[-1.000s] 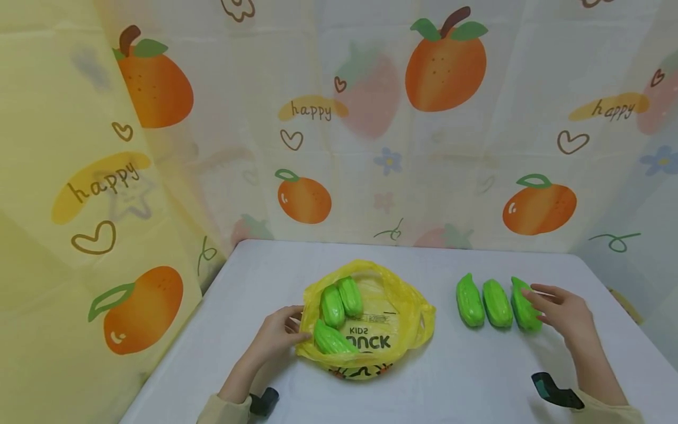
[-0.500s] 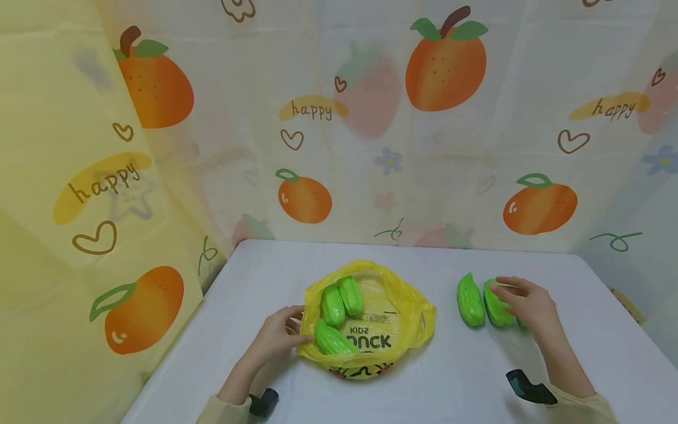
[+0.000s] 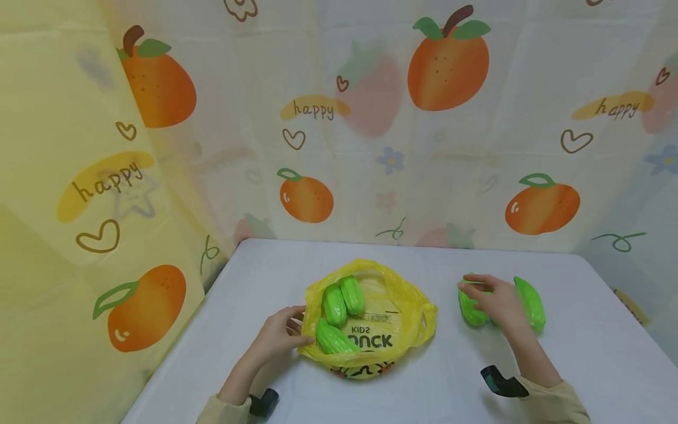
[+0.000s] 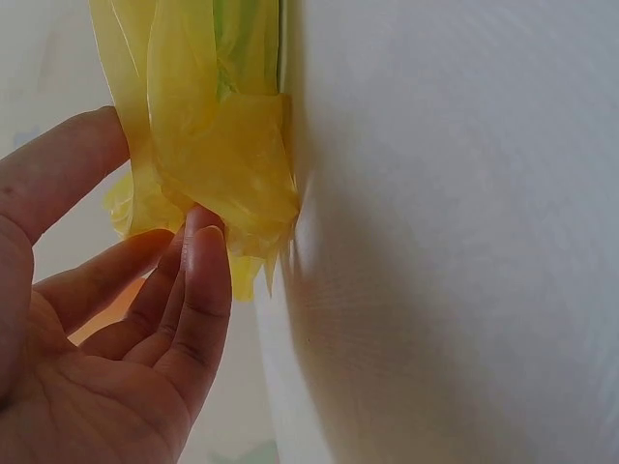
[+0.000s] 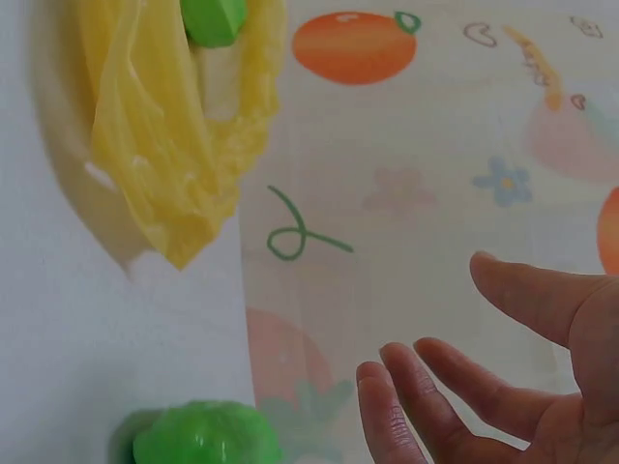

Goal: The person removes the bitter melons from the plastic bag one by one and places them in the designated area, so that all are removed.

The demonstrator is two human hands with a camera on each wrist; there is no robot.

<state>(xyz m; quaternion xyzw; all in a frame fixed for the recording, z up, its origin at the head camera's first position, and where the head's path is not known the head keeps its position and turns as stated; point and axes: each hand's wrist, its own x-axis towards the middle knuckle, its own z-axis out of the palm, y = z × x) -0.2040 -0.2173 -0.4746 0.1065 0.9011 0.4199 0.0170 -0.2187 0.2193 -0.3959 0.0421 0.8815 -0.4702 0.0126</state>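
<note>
A yellow plastic bag (image 3: pixel 418 330) lies with its mouth spread wide, three glossy green, long toy vegetables (image 3: pixel 335 306) inside. My left hand (image 3: pixel 279 333) holds the bag's left rim; in the left wrist view its thumb and fingertips meet the thin yellow film. Three more of the same stand in a row to the right. My right hand (image 3: pixel 495 300) hovers over the left green toy vegetable (image 3: pixel 473 315), fingers spread and relaxed, holding nothing. It mostly hides the middle one, while the right green toy vegetable (image 3: pixel 531 306) shows fully.
Everything rests on a white-covered table (image 3: pixel 402 400). A fruit-printed curtain (image 3: pixel 371 176) stands behind it and another yellow curtain panel (image 3: pixel 63 282) along the left. Black wrist cameras are on both forearms, including the right wrist camera (image 3: pixel 503 383).
My right hand has moved leftward along the row, from the right green toy vegetable past the middle one to the left one. My left hand stays at the bag.
</note>
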